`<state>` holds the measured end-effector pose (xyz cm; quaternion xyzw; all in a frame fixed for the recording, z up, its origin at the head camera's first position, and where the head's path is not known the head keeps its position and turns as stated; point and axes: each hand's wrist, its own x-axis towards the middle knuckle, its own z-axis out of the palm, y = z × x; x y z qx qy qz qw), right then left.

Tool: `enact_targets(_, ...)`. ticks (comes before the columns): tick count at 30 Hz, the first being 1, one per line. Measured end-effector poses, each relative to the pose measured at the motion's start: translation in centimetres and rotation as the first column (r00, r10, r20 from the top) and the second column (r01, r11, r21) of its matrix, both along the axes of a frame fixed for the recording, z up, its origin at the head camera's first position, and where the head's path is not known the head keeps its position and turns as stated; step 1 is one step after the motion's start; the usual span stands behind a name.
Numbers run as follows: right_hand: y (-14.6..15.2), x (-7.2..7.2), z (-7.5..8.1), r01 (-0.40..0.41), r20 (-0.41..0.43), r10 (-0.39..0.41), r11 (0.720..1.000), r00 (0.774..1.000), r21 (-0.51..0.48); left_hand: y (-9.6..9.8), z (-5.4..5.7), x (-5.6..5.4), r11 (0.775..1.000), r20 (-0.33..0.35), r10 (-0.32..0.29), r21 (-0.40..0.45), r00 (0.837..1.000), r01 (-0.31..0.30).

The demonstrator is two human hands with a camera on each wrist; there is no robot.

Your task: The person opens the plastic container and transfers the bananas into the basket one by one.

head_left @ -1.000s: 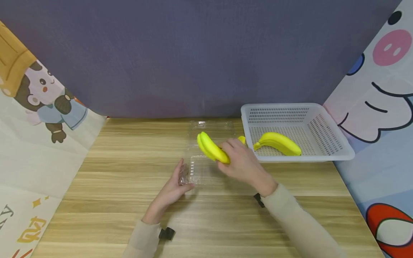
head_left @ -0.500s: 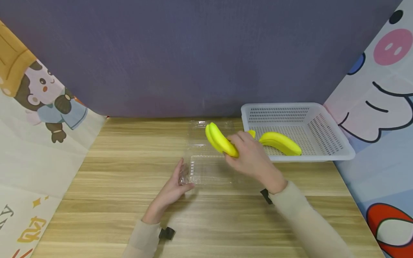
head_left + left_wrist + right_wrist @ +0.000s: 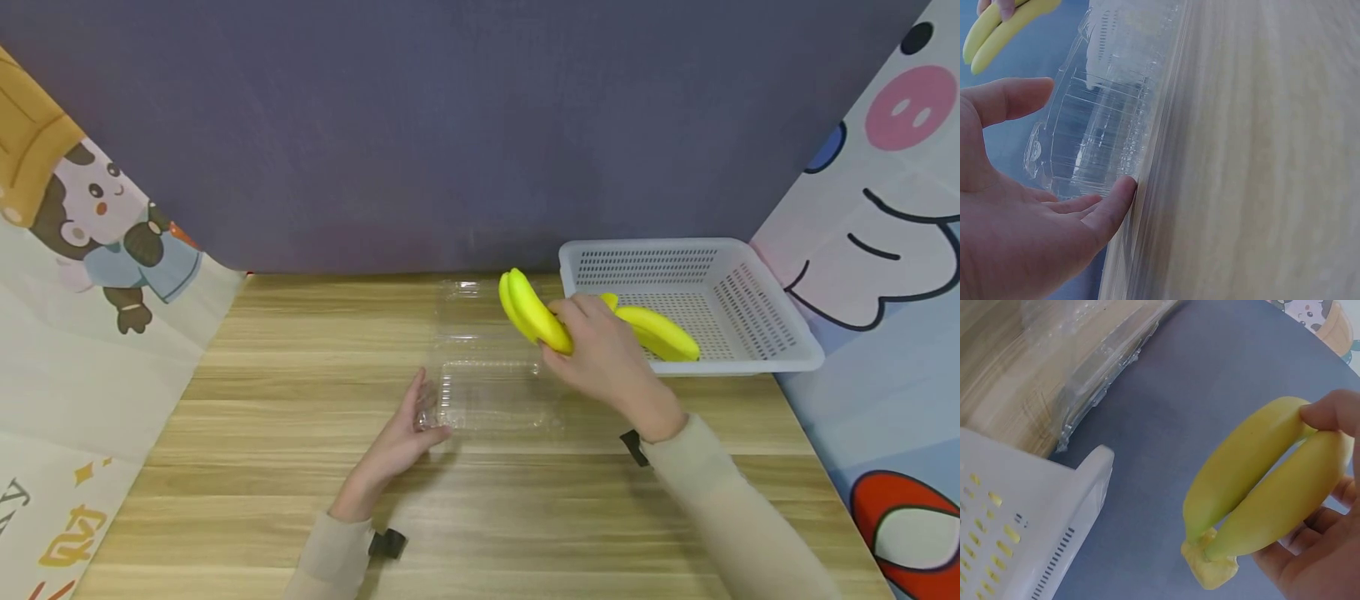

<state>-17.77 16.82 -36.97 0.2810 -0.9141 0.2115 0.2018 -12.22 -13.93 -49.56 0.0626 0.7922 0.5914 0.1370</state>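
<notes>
My right hand (image 3: 603,354) grips a bunch of two joined yellow bananas (image 3: 528,312), held up between the clear container and the basket. In the right wrist view the bananas (image 3: 1260,475) hang by the thumb and fingers, stem end away from the palm. A clear plastic clamshell box (image 3: 491,396) lies with its lid raised toward the back. My left hand (image 3: 393,450) rests at its left end, fingers fairly straight, thumb spread. More yellow banana (image 3: 663,333) lies in the white basket (image 3: 772,365), partly hidden by my right hand.
The white slotted basket stands at the back right of the wooden table (image 3: 247,467). A dark grey panel (image 3: 465,150) rises behind the table. Printed cartoon sheets (image 3: 120,217) flank it on both sides.
My right hand has moved to the right and back with the bananas, from above the clear box toward the basket's left edge. The left hand has stayed beside the box.
</notes>
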Motion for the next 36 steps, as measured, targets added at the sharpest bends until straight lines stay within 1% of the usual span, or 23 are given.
enact_targets(2,0.2,0.0,0.1,0.013,0.006,-0.013,1.000,1.000,0.007,0.0,0.0,0.0,1.000,-0.002,-0.003,-0.007,1.000,0.003)
enact_targets(11,1.6,-0.3,-0.1,0.066,-0.015,-0.066,0.998,0.998,0.024,0.0,-0.1,0.0,1.000,0.006,0.002,-0.009,1.000,-0.002)
enact_targets(20,2.9,-0.4,0.1,0.115,0.018,-0.116,0.992,0.993,0.045,-0.1,-0.2,0.0,1.000,0.004,-0.013,-0.005,1.000,0.013)
enact_targets(24,3.4,-0.6,0.4,0.148,0.057,-0.150,0.988,0.987,0.046,-0.1,-0.2,0.0,1.000,-0.004,-0.010,-0.008,1.000,0.010)
enact_targets(28,3.9,-0.9,0.5,0.188,0.111,-0.193,0.980,0.975,0.059,-0.1,-0.1,0.0,1.000,-0.012,-0.006,-0.007,1.000,0.006)
enact_targets(32,4.5,-1.4,0.3,0.223,0.139,-0.229,0.973,0.963,0.062,-0.1,-0.1,0.0,1.000,-0.011,-0.013,-0.015,1.000,0.013)
enact_targets(36,5.0,-1.9,-0.1,0.232,0.153,-0.239,0.971,0.959,0.058,-0.2,-0.1,0.0,1.000,-0.008,-0.012,-0.014,1.000,0.012)
